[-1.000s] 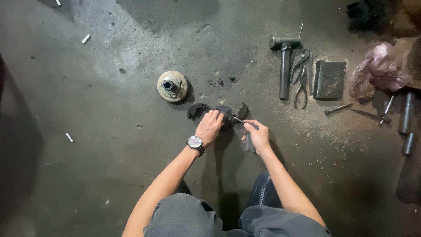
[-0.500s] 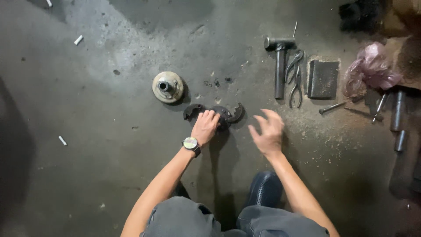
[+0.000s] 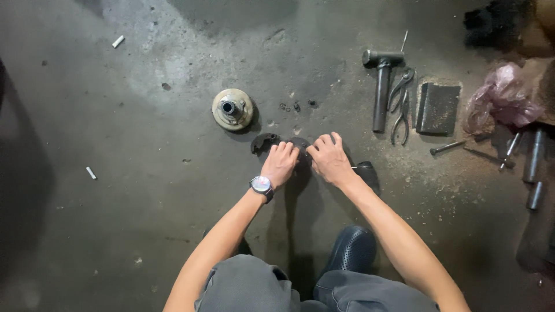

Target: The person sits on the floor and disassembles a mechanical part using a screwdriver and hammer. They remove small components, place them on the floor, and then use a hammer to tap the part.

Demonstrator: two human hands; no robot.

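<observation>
A crumpled pink plastic bag [image 3: 502,97] lay at the right edge of the floor, just beside a dark rectangular block [image 3: 438,108]; it looked translucent and wrinkled, possibly wrapped around something, though the view was too dim to tell. 1 small screen showed: the round pale face of the wristwatch [image 3: 261,185] on the left wrist. No labels or signs were visible.

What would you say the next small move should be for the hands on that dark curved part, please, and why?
Probably steady the curved part flat against the floor before working it. The left hand and right hand both rest on it, fingers covering its middle, so only its left end shows.
</observation>
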